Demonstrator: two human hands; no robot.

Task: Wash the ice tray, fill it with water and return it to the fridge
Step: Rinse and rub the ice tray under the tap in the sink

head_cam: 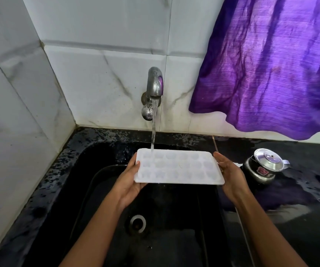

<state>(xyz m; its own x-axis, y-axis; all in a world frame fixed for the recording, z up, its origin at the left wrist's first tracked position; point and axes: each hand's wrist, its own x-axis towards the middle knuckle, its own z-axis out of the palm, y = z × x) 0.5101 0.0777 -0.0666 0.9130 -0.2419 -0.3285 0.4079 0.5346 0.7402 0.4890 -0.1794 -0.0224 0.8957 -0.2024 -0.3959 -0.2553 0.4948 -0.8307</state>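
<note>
A white ice tray [178,166] with several round cells is held level over the black sink [90,189]. My left hand [130,182] grips its left short end, thumb on the rim and fingers underneath. My right hand [230,176] holds the right short end the same way. A steel tap [154,83] on the tiled wall runs, and its stream of water [153,130] falls onto the tray's far left corner.
The sink drain [137,223] lies below the tray. A small steel pot with a lid [265,166] stands on the wet black counter [299,209] to the right. A purple cloth [270,60] hangs on the wall at the upper right. White tiled walls close the left and back.
</note>
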